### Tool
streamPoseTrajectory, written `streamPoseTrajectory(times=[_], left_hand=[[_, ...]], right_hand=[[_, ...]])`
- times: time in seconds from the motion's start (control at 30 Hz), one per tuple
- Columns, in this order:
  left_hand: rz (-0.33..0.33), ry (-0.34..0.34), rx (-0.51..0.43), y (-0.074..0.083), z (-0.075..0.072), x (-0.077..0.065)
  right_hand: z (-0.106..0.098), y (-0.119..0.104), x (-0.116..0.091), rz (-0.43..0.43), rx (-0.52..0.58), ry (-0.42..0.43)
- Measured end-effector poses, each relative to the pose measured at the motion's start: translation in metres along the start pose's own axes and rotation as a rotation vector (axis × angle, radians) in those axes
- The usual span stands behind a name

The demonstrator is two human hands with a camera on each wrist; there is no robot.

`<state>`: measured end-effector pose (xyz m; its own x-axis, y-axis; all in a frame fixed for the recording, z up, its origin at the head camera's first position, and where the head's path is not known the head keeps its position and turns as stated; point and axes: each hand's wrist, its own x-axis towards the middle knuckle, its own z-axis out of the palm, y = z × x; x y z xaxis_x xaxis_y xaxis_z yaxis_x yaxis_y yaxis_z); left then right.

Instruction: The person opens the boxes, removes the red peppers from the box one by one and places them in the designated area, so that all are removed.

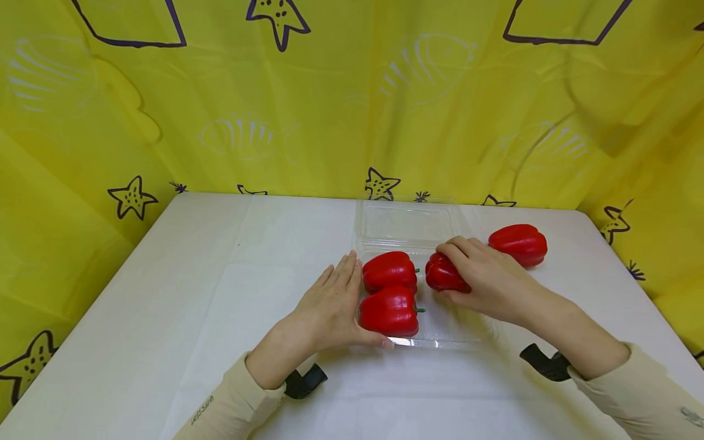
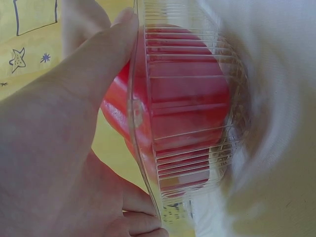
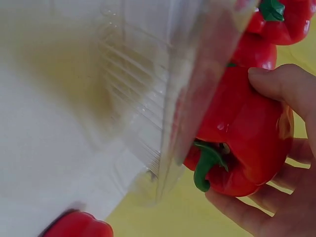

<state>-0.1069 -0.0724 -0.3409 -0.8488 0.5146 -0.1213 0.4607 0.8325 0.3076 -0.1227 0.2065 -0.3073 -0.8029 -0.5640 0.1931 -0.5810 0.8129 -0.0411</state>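
My right hand (image 1: 495, 281) grips a red bell pepper (image 1: 444, 272) over the right half of a clear plastic container (image 1: 445, 330). In the right wrist view, thumb and fingers curl round this pepper (image 3: 247, 128), whose green stem shows. Two more red peppers lie in the container's left half, the rear one (image 1: 389, 270) behind the front one (image 1: 389, 311), stems pointing right. At the container's left side rests my left hand (image 1: 332, 305), fingers straight along the edge and thumb over the front rim. Through the ribbed wall (image 2: 187, 103), the left wrist view shows red peppers.
Another red bell pepper (image 1: 519, 244) lies on the white table (image 1: 264, 244), right of the container. The container's clear lid (image 1: 407, 223) lies folded back towards the yellow curtain (image 1: 330, 91), which hangs behind and beside the table.
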Motion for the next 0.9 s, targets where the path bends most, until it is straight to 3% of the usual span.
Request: streamPoseTrajectory(times=[0.9], left_hand=[[0.001, 0.009, -0.004, 0.000, 0.001, -0.001]], right_hand=[[-0.032, 0.024, -0.011, -0.017, -0.043, 0.144]])
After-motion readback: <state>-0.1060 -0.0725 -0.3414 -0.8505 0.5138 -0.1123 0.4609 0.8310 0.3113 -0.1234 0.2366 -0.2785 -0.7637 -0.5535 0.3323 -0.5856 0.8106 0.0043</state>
